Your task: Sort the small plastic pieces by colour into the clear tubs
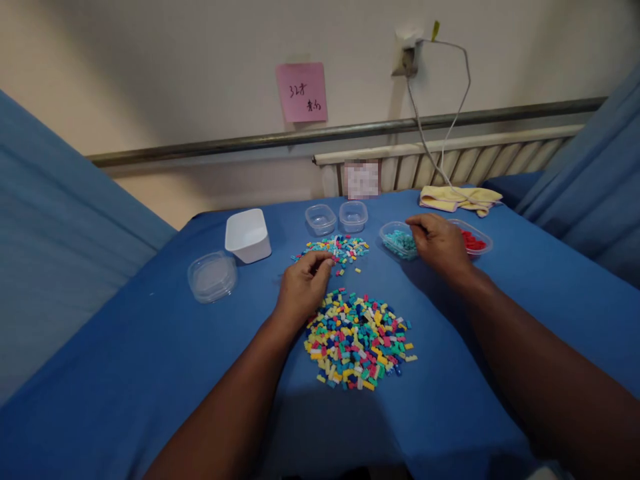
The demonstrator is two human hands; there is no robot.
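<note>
Red bricks [473, 240] and greeny-blue bricks [400, 244] have tubs [384, 249]; mixed piles [357, 343] are left. Can't tell what left hand [304, 283] or right hand [440, 247] holds.

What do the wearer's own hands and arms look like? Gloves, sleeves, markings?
Left hand and right hand are both ungloved, with five-fingered human shape. Left forearm and right forearm are bare as far as the view shows: no sleeve, watch, strap or cable on them. No ring or skin marking that I can make out.
</note>
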